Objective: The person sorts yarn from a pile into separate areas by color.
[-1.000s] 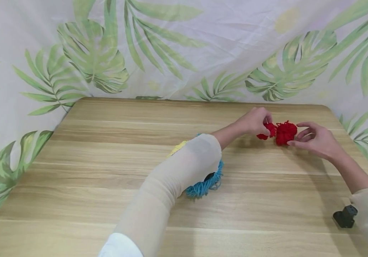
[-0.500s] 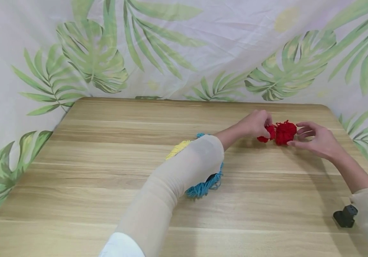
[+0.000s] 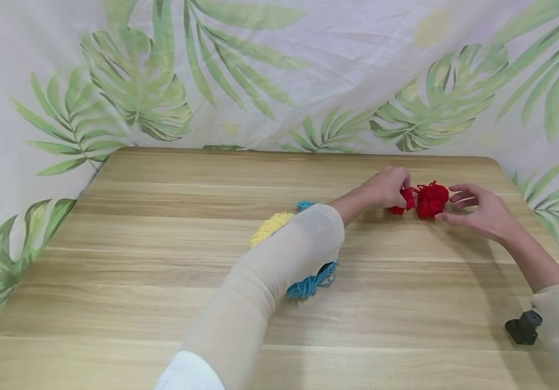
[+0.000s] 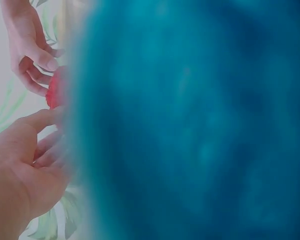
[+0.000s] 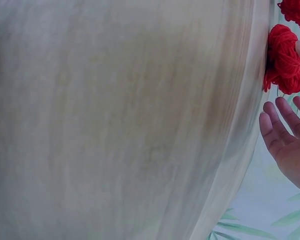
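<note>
In the head view, a bundle of red yarn (image 3: 432, 200) lies toward the back right of the table. Loose strands run from it to a smaller bunch of red yarn (image 3: 403, 202) on its left. My left hand (image 3: 388, 187) pinches that smaller bunch between thumb and fingers, covering part of it. On the bundle's other side, my right hand (image 3: 485, 214) has its fingers spread and gently bent, tips right at the yarn. The right wrist view shows the right hand (image 5: 292, 140) with fingers apart from the yarn and the thumb against it.
Yellow yarn (image 3: 271, 229) and blue yarn (image 3: 311, 283) lie mid-table, partly hidden under my left sleeve (image 3: 270, 271). Blurred blue (image 4: 200, 120) fills most of the left wrist view. A black device (image 3: 523, 327) sits by my right sleeve. A leaf-patterned cloth hangs behind the table (image 3: 162, 303).
My left forearm has shifted slightly right, uncovering more of the yellow yarn and a bit of blue yarn behind it. Both hands keep nearly the same place at the red yarn.
</note>
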### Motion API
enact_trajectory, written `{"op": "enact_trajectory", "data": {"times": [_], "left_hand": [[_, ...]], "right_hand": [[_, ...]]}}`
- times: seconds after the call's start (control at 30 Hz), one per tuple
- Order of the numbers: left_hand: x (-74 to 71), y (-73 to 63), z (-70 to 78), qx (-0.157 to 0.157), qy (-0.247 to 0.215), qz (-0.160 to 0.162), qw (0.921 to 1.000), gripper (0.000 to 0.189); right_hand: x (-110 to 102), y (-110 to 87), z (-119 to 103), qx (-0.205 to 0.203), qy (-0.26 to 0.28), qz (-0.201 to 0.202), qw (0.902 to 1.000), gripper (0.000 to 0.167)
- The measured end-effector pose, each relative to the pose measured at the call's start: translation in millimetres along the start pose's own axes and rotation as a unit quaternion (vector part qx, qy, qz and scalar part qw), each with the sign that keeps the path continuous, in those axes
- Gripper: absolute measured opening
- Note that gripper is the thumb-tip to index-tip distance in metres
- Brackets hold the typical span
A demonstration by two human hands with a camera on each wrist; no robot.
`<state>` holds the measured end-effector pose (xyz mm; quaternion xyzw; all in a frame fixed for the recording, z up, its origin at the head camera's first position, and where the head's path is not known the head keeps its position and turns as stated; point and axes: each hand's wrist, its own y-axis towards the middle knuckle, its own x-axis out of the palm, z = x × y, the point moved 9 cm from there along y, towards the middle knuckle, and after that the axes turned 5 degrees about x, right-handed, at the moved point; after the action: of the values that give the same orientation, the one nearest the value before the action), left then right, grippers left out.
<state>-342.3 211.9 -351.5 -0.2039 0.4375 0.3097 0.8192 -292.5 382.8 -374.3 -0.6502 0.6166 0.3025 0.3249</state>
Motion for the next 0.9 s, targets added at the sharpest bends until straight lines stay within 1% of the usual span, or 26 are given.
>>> {"op": "enact_trajectory", "data": {"times": [0.13,0.23,0.33,0.4,0.5,0.57,0.73,0.9], "left_hand": [[2.3,0.8,-0.3,-0.003,-0.002,-0.003,1.0,0.016],[3.8,1.3,1.0,-0.003,-0.013,-0.002,0.9999,0.012],[5.6,2.3,3.3,0.001,-0.023,-0.001,0.9997,0.012],[7.4,2.8,4.6,0.001,-0.026,-0.005,0.9997,0.016],[10.1,2.5,6.3,0.002,-0.028,-0.01,0.9995,0.027],[11.8,2.4,6.2,-0.004,-0.031,-0.012,0.9994,0.032],[14.8,2.6,4.9,-0.016,-0.044,-0.009,0.9989,0.033],[17.8,3.0,3.6,-0.024,-0.045,-0.008,0.9987,0.031]], "right_hand": [[0,0.0,1,-0.004,0.004,0.003,1.0,0.072],[0,0.0,1,-0.002,0.004,0.002,1.0,0.072],[0,-0.2,1,0.0,0.001,0.0,1.0,0.073],[0,0.2,2,0.004,-0.003,-0.001,1.0,0.072],[0,0.7,2,0.008,-0.008,-0.004,0.9999,0.072],[0,1.1,2,0.009,-0.009,-0.007,0.9999,0.072],[0,1.1,2,0.011,-0.008,-0.01,0.9999,0.072],[-1,0.1,3,0.011,-0.011,-0.009,0.9998,0.072]]}}
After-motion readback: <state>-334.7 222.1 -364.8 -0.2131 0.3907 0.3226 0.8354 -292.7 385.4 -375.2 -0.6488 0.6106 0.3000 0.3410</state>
